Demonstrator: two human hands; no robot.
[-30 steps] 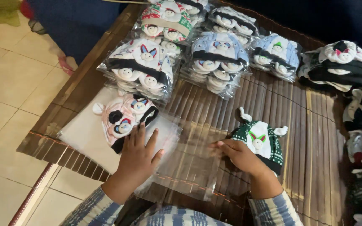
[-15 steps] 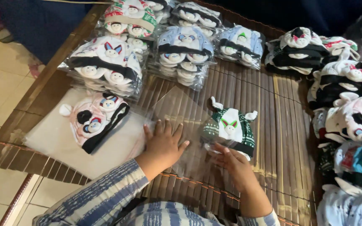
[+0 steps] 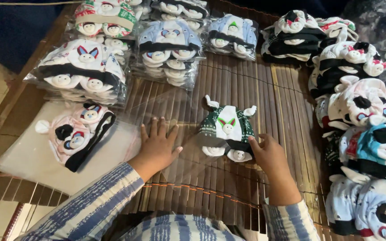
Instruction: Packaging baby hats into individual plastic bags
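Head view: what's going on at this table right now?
A person sits at a slatted mat. The left hand lies flat on a clear plastic bag, and the right hand touches a dark green baby hat at the bag's mouth. A pink hat lies to the left; bagged hat stacks sit behind.

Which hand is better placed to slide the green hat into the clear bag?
Probably the right hand: its fingers already touch the green hat. The left hand lies flat on the clear bag, pinning it down.
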